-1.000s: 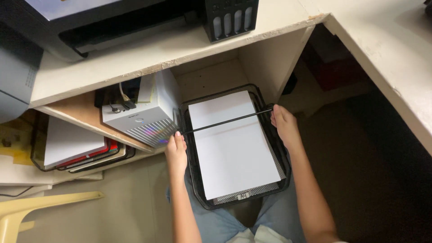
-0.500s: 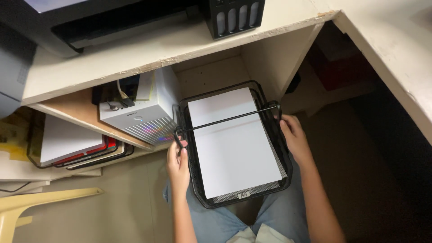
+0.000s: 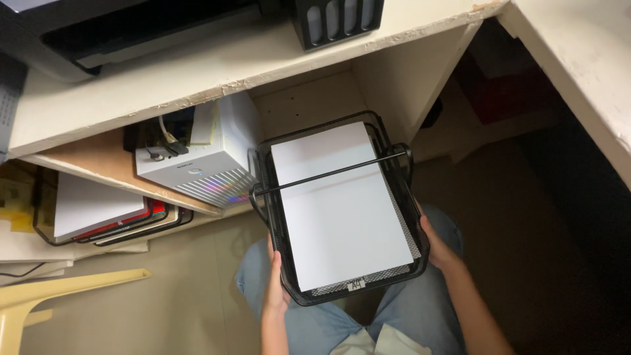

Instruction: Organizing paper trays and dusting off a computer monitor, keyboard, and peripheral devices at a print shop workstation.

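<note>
I hold the black mesh tray (image 3: pixel 402 258) of white paper (image 3: pixel 338 204) with my left hand (image 3: pixel 276 289) and right hand (image 3: pixel 437 246) closed on its sides, mostly out of the desk shelf (image 3: pixel 197 69), above my lap.

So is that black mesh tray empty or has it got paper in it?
Loaded: white paper covers nearly all the floor of the black mesh tray, under its crossbar. How thick the stack is, cannot tell.

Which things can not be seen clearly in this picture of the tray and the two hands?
- Left hand fingers, head view: under the black mesh tray.
- Right hand fingers: behind the tray wall.
- Depth of the paper stack: only the top sheet shows.
- Printer: cut off by the top edge.
</note>
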